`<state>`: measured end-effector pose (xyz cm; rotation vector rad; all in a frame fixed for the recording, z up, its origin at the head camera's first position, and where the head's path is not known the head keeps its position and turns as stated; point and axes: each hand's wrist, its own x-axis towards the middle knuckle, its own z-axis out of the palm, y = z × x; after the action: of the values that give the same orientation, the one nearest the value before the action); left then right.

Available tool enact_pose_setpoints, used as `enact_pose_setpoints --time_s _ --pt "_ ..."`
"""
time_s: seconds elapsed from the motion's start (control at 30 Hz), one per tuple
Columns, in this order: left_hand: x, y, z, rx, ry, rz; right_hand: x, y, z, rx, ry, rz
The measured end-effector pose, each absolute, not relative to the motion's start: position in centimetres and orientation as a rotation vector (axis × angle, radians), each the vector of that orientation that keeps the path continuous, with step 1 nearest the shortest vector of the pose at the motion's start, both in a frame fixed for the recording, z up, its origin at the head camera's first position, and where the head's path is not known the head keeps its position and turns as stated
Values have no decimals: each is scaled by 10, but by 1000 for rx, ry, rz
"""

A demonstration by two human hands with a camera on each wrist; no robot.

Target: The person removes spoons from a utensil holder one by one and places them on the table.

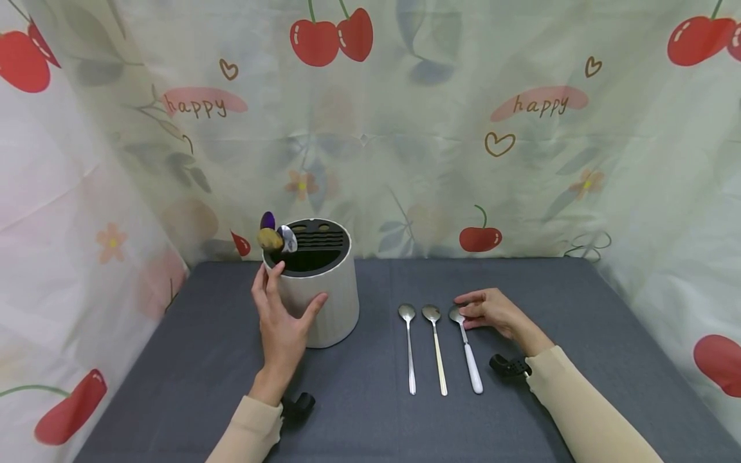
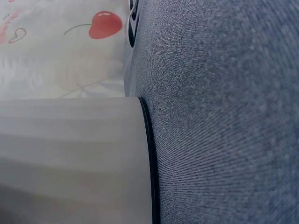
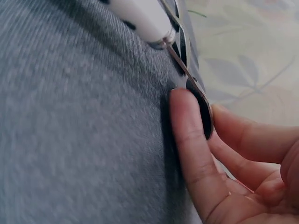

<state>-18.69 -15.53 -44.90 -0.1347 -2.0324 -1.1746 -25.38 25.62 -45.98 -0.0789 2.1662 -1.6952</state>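
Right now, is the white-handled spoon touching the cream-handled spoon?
Apart: head view shows dark cloth between white-handled spoon and cream-handled spoon.

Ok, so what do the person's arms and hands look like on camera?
Both arms wear plain cream long sleeves, the left sleeve and right sleeve reaching the wrists. The left hand and right hand are ungloved. A small black device sits at each wrist: left device, right device.

The head view is bright and clear, the wrist views blurrier.
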Motion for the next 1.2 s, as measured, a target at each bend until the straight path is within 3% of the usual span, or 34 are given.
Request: enact_pose_setpoints --time_s 0.53,1.2 --pt "-186 -155 -450 -128 -2036 -1179 -248 256 -439 -98 2538 -1382" --pt "-187 -155 -450 -142 -2026 -1192 -248 252 -422 -218 2701 -1404"
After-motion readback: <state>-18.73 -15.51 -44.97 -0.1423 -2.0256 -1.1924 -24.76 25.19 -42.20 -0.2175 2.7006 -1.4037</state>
